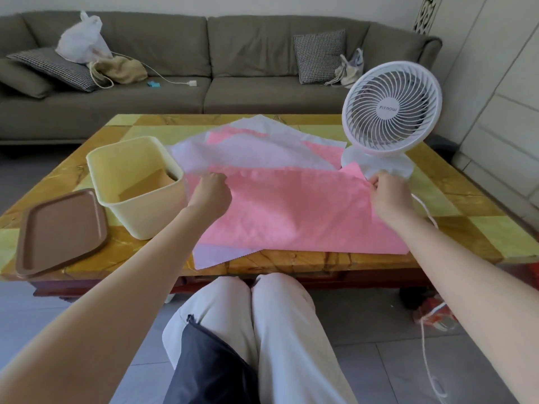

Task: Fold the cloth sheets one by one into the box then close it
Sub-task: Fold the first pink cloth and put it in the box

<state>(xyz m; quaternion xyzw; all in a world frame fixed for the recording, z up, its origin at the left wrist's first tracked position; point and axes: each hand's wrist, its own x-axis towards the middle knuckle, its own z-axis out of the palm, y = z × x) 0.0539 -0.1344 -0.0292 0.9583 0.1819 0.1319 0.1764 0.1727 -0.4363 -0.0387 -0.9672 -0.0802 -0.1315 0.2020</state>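
A pink cloth sheet (294, 214) lies spread across the table's near middle, on top of several white and pink sheets (256, 147). My left hand (211, 192) pinches the pink sheet's far left edge. At its far right corner, close to the fan's base, my right hand (389, 193) grips the same sheet. The cream box (137, 211) stands open to the left of the sheets, with a tan folded cloth (157, 180) inside. Its brown lid (58, 231) rests flat on the table at the front left.
A white desk fan (390, 112) stands at the table's right side, its white cord (428, 330) trailing down to the floor. The tiled table (455, 205) has a grey sofa (233, 83) behind it. My knees sit under the near edge.
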